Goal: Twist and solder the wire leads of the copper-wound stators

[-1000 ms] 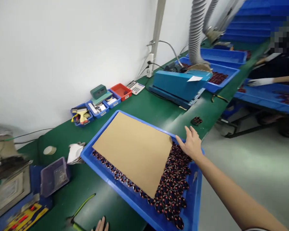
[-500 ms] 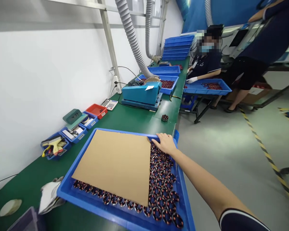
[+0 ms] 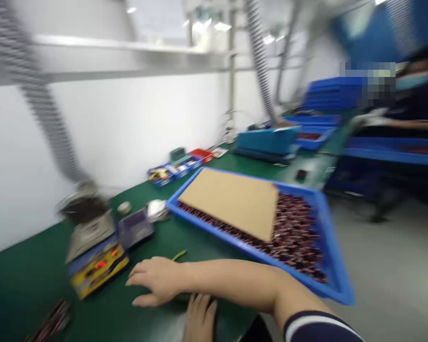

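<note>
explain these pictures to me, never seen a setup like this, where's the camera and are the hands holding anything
There's no robot: every picture comes from one camera on a person's head, looking down at their bare hands. The right hand reaches leftward over the green table, fingers spread; the left hand shows at the bottom edge, beside the right forearm. Neither visibly holds anything. A blue tray of small dark parts, partly under a brown sheet, sits on the table; a yellow-fronted device stands near the right hand.
</note>
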`<state>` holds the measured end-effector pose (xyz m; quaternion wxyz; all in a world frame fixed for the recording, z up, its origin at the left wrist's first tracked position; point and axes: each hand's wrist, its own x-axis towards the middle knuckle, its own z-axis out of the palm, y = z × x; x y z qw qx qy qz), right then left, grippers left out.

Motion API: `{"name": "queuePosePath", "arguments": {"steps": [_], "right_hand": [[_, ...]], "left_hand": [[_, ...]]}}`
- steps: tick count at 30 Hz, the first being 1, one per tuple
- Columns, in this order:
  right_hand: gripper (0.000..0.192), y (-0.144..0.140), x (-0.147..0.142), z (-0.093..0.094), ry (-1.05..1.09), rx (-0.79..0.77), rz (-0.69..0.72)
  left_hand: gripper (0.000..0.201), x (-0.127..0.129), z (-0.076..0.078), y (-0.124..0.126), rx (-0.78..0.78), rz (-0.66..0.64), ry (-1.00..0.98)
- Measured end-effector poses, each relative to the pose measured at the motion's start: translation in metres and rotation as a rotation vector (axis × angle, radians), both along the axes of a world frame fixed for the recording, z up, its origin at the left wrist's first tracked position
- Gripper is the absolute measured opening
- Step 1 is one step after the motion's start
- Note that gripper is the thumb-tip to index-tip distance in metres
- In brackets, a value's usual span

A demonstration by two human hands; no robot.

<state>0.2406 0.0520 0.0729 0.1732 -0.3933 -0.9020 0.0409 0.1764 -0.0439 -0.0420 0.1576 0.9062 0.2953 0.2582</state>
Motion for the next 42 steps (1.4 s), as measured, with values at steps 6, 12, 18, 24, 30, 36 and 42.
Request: {"name": "queuePosePath", "arguments": {"steps": [6,12,18,24,30,36,42], "right_hand": [[0.028,-0.043,-0.079,-0.082,0.246,-0.165,0.352],[0.05,-0.061,-0.065,-0.127,0.358,0.081,0.021],[0.061,-0.071,-0.046,-0.135,0.434,0.055,-0.129],[0.05,-0.064,-0.051,-0.127,0.51,-0.132,-0.072],[0.051,-0.057,-0.062,-0.117,0.684,-0.359,-0.214],[0.051,-0.028,-0.071,-0.111,0.684,-0.545,-0.157],[0.039,0.013,-0.064,-0.126,0.996,-0.724,-0.314]], "left_hand": [[0.035,-0.048,-0.001,-0.008,-0.285,-0.279,0.095],[0.029,-0.138,-0.015,-0.076,-0.148,0.032,-0.177],[0.048,-0.189,0.004,-0.082,-0.189,0.615,-0.519],[0.065,-0.194,0.021,0.003,-0.402,0.507,-0.218],[0.027,-0.179,0.008,0.038,-0.453,0.369,-0.195],[0.032,-0.179,0.013,0.029,-0.396,0.446,-0.089],[0.039,-0.186,0.011,0.052,-0.426,0.585,0.014]]}}
